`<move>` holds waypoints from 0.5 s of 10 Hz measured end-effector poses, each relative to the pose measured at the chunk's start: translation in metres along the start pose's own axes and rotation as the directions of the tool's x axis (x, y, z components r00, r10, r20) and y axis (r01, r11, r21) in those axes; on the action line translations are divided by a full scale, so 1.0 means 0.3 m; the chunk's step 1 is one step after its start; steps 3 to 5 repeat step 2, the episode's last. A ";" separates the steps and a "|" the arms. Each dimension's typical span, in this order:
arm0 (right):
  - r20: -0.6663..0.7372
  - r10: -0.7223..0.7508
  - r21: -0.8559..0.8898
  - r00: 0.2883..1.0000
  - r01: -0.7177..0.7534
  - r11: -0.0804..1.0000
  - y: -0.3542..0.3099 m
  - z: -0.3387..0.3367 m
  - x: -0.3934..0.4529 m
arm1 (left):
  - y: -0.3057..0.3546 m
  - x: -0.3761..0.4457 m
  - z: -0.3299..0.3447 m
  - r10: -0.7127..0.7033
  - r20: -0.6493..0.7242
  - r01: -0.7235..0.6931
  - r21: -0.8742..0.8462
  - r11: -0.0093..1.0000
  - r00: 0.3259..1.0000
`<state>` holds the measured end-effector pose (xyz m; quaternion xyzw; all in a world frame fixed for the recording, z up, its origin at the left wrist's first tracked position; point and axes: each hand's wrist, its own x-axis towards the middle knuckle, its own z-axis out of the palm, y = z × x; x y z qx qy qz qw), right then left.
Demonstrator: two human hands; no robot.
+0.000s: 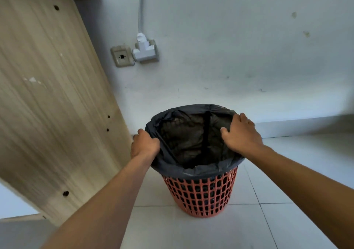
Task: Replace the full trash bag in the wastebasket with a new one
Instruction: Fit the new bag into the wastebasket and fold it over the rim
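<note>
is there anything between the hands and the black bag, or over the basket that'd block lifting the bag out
Nothing visible does. The left hand grips the folded edge of the black bag at the rim, and the right hand rests on the opposite edge. Above the red wastebasket is open; the wooden panel stands beside it, left.
</note>
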<state>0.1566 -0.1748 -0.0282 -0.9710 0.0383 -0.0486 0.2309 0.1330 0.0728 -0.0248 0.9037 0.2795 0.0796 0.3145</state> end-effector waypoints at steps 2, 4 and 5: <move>0.013 -0.129 -0.180 0.992 0.130 0.975 -0.025 -0.036 -0.016 | 0.028 -0.029 -0.017 0.193 -0.033 -0.171 0.332 0.928 0.981; 0.013 -0.129 -0.180 0.992 0.130 0.975 -0.025 -0.036 -0.016 | 0.028 -0.029 -0.017 0.193 -0.033 -0.171 0.332 0.928 0.981; 0.013 -0.129 -0.180 0.992 0.130 0.975 -0.025 -0.036 -0.016 | 0.028 -0.029 -0.017 0.193 -0.033 -0.171 0.332 0.928 0.981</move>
